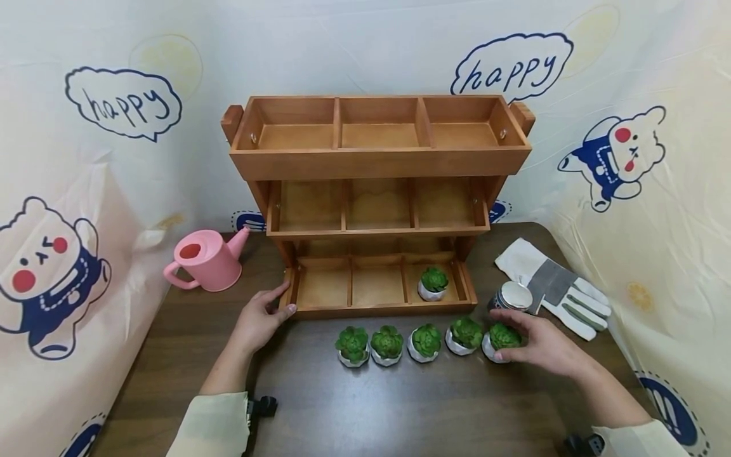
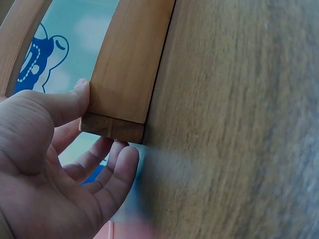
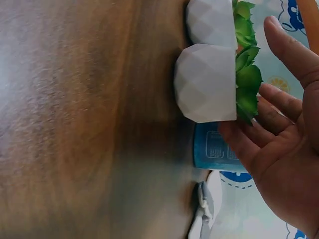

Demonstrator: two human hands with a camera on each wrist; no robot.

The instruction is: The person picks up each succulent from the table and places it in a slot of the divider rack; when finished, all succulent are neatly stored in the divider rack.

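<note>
A three-tier wooden planter shelf (image 1: 379, 164) stands at the back of the table, each tier split into compartments. My left hand (image 1: 259, 320) grips the left front corner of its bottom tier; in the left wrist view the thumb lies along the wooden panel (image 2: 127, 69) and the fingers bend against its end. Near the rightmost potted succulent (image 1: 505, 336) in the front row is my right hand (image 1: 539, 339), fingers spread beside the leaves. In the right wrist view the thumb stands apart from the faceted white pot (image 3: 207, 84). Another succulent (image 1: 433, 284) sits in the bottom tier's right compartment.
More potted succulents (image 1: 387, 344) line up in front of the shelf. Behind my right hand are a can (image 1: 512, 296) with a pale lid and a white-grey glove (image 1: 554, 285). A pink watering can (image 1: 207, 260) stands left of the shelf. Printed cloth hangs around the table.
</note>
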